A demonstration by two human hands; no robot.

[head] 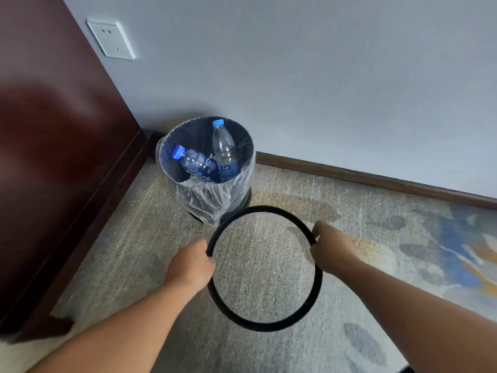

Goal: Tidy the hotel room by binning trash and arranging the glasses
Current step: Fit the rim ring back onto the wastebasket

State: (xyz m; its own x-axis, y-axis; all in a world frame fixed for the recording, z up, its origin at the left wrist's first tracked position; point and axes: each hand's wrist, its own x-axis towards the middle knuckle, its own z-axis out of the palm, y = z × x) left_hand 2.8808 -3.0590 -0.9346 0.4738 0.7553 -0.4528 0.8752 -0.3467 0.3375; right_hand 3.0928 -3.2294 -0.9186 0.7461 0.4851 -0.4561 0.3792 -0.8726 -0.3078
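Head view: blue bottle labels (228, 168), unreadable.

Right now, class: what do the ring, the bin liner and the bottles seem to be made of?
Ring: likely hard plastic, matte black; could be metal.
Bin liner: thin clear plastic film, crinkled and see-through.
Bottles: clear glossy plastic, blue caps.

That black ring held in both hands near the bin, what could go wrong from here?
The tall clear plastic bottle pokes above the rim of the black waste bin, so the thin black ring might catch on it. The loose clear plastic liner could bunch or slip. Left hand and right hand grip opposite sides; uneven lowering may jam it.
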